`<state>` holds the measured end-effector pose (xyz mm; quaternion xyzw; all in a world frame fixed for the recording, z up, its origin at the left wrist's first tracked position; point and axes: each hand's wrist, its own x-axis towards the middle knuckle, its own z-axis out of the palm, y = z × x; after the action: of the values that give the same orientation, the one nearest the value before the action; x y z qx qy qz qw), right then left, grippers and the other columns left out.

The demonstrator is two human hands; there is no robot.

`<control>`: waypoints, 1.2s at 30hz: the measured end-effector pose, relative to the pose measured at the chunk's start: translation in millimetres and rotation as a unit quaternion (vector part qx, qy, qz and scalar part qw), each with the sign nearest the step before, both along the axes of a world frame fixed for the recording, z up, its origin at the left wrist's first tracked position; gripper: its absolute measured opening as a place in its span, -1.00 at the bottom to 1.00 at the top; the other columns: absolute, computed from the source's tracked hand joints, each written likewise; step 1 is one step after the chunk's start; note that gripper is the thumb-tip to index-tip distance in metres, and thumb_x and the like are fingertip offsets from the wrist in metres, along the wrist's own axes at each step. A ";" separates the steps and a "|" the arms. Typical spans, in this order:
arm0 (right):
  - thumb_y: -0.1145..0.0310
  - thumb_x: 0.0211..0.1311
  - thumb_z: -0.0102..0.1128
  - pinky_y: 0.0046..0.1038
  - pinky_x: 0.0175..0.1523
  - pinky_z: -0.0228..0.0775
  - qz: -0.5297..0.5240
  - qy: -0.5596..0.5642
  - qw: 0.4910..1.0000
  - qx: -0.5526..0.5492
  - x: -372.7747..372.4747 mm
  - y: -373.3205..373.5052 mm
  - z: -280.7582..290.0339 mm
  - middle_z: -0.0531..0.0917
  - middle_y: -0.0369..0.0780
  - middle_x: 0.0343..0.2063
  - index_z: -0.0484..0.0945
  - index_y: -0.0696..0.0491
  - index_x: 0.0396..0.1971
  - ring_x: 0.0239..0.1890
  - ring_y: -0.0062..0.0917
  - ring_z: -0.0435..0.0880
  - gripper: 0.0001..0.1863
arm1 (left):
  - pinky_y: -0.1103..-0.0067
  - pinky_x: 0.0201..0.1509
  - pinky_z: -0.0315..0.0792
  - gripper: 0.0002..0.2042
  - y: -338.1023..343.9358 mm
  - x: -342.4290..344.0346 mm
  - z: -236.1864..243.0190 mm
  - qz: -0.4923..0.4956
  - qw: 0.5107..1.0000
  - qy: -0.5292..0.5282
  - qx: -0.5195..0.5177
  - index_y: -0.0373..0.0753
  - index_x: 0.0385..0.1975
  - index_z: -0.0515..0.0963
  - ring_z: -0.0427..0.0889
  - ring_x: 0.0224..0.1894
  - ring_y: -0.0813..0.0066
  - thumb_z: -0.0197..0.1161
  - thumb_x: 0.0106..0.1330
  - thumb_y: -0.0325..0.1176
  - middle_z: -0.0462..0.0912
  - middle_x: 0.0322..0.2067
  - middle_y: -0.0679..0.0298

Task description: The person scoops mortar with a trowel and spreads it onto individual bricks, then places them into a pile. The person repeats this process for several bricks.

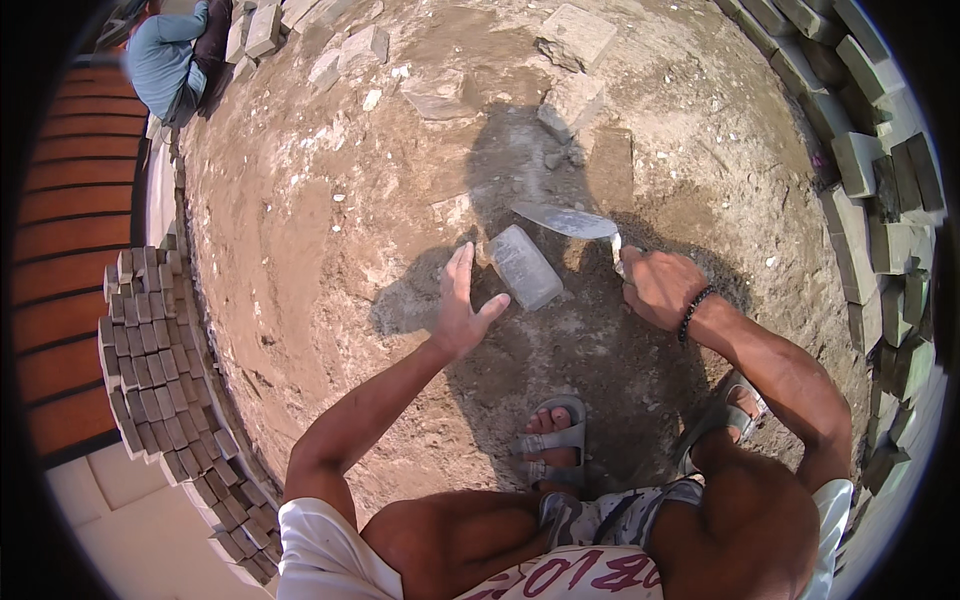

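Observation:
A grey rectangular paving block (524, 268) lies on the dusty ground in front of me, between my hands. My left hand (462, 308) is open just left of the block, with thumb and fingers apart. My right hand (655, 285) is closed round the handle of a metal trowel (565, 221), whose flat blade points left, above the block's upper end. A dark beaded bracelet (694, 312) is on my right wrist. My sandalled feet (550, 440) are below the block.
A person (165, 70) in blue crouches at the upper left. Stacked pavers (165, 385) line the left edge beside orange slats (75, 205). More blocks (888, 265) are piled along the right. Loose blocks and rubble (575, 40) lie toward the top of the ground.

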<state>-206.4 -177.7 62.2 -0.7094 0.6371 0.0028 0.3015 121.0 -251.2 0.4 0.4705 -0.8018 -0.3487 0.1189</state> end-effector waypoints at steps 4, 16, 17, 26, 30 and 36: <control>0.37 0.20 0.09 -0.12 -0.26 0.54 0.070 -0.047 0.996 -0.018 -8.7 31.3 26.5 0.63 0.06 -0.54 0.40 0.20 -0.17 -0.36 -0.11 0.71 -0.74 | 0.17 0.46 -0.04 -0.21 -9.4 -6.6 -2.4 0.056 0.998 0.008 -0.023 -0.39 0.40 0.03 0.10 0.39 -0.10 0.27 0.28 -0.18 0.15 0.31 -0.19; 0.37 0.18 0.09 -0.06 -0.17 0.48 0.019 0.018 1.000 0.010 -3.6 -24.9 24.5 0.64 0.14 -0.48 0.41 0.22 -0.16 -0.30 0.04 0.67 -0.71 | 0.31 0.33 0.23 -0.44 -57.5 -4.3 4.1 0.116 0.987 0.041 -0.099 -0.37 0.24 0.29 0.39 0.19 -0.02 0.24 0.23 -0.40 0.40 0.11 -0.10; 0.35 0.19 0.10 -0.06 -0.17 0.47 0.008 0.009 0.999 0.032 -2.7 -22.3 29.6 0.63 0.15 -0.49 0.41 0.23 -0.16 -0.30 0.06 0.66 -0.70 | 0.32 0.28 0.28 -0.44 -57.0 -3.8 7.7 0.097 0.992 0.018 -0.079 -0.36 0.25 0.29 0.40 0.19 0.05 0.25 0.25 -0.36 0.41 0.11 -0.08; 0.19 0.21 0.16 -0.01 -0.12 0.43 -0.100 -0.194 0.967 0.132 -12.1 66.4 9.5 0.60 0.19 -0.45 0.39 0.22 -0.11 -0.28 0.13 0.61 -0.58 | 0.36 0.14 0.43 -0.42 -39.1 -71.6 44.1 0.023 0.990 -0.044 0.130 -0.38 0.19 0.35 0.56 0.03 0.11 0.35 0.28 -0.17 0.53 0.02 -0.09; 0.21 0.17 0.15 -0.04 -0.16 0.45 -0.058 -0.145 0.986 0.065 -18.6 98.3 5.9 0.60 0.13 -0.43 0.41 0.17 -0.09 -0.30 0.07 0.61 -0.59 | 0.42 0.12 0.44 -0.43 -43.0 -52.1 12.9 0.041 0.969 0.104 0.222 -0.34 0.21 0.35 0.56 0.00 0.31 0.38 0.27 -0.23 0.57 -0.01 0.06; 0.25 0.16 0.15 -0.10 -0.20 0.49 -0.014 -0.063 0.997 0.043 -37.3 127.5 -0.8 0.59 -0.04 -0.39 0.43 0.10 -0.04 -0.35 -0.09 0.64 -0.60 | 0.44 0.15 0.43 -0.43 -48.9 -43.3 10.2 0.028 0.955 0.145 0.258 -0.31 0.21 0.35 0.52 0.04 0.41 0.41 0.25 -0.32 0.55 0.01 0.17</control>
<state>-243.6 -50.2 61.3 -0.6852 0.6263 -0.0185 0.3713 77.7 -300.2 10.6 0.4517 -0.6448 -0.6051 0.1184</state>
